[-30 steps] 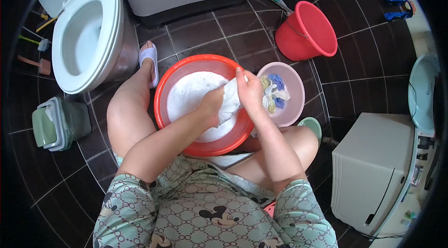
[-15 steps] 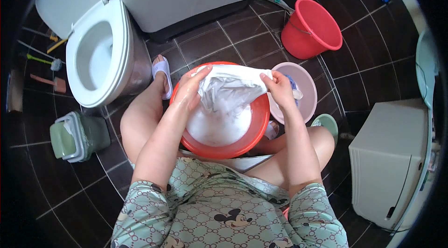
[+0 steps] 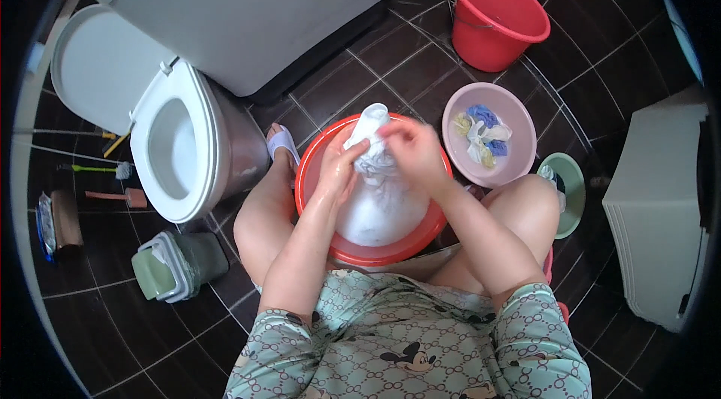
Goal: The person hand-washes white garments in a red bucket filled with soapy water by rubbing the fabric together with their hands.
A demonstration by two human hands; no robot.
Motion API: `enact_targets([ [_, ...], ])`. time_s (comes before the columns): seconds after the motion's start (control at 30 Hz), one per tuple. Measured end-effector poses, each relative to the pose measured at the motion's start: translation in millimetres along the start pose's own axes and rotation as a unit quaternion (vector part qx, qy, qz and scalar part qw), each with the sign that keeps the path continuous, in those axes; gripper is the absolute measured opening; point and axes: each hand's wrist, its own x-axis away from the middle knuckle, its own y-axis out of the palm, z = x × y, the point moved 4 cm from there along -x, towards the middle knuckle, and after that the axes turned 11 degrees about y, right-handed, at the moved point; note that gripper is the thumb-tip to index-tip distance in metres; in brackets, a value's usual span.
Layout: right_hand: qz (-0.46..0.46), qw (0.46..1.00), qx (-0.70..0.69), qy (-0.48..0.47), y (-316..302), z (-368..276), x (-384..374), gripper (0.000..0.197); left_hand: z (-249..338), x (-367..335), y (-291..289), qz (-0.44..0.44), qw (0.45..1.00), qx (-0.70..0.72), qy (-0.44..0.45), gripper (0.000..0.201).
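A wet white garment (image 3: 369,127) is bunched up above the orange-red basin (image 3: 314,149), its band gathered at the top and the rest hanging in folds. My left hand (image 3: 342,167) grips its left side, thumb laid across the cloth. On the other side, my right hand (image 3: 417,155) is closed with bent fingers, the fingertips at the cloth's upper right; its palm side is hidden. White suds (image 3: 381,215) cover the water in the basin, which stands between my legs.
A pink basin (image 3: 456,155) with small blue, white and yellow cloths stands to the right, near a green basin (image 3: 574,192) and a red bucket (image 3: 488,49). At left are a toilet (image 3: 214,136) and a lidded bin (image 3: 203,256). A grey-white cabinet (image 3: 650,211) stands far right.
The garment was stretched wide between both hands; now it is bunched upright. My right hand has moved in beside my left. The view has shifted, showing more of the pink basin.
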Motion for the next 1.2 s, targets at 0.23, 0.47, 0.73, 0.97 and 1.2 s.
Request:
enact_targets([
  [0.23, 0.002, 0.989, -0.019, 0.149, -17, 3, -16, 0.032, 9, -4, 0, -0.076, 0.996, -0.038, 0.001, 0.037],
  [0.47, 0.071, 0.996, 0.01, 0.053, -33, 4, -25, 0.043, 20, -9, -10, 0.002, 0.956, -0.286, 0.067, 0.017],
  [0.73, 0.15, 0.971, 0.115, -0.147, 31, -40, 36, 0.017, -25, -7, -15, 0.215, 0.969, -0.124, 0.005, 0.035],
  [0.97, 0.16, 0.946, 0.25, -0.127, 20, -8, 17, 0.008, -42, 11, 20, 0.183, 0.968, 0.116, -0.127, 0.024],
  [1.2, 0.136, 0.946, 0.259, -0.141, 25, 0, 16, 0.012, -73, 8, -6, 0.132, 0.974, 0.1, -0.154, 0.034],
])
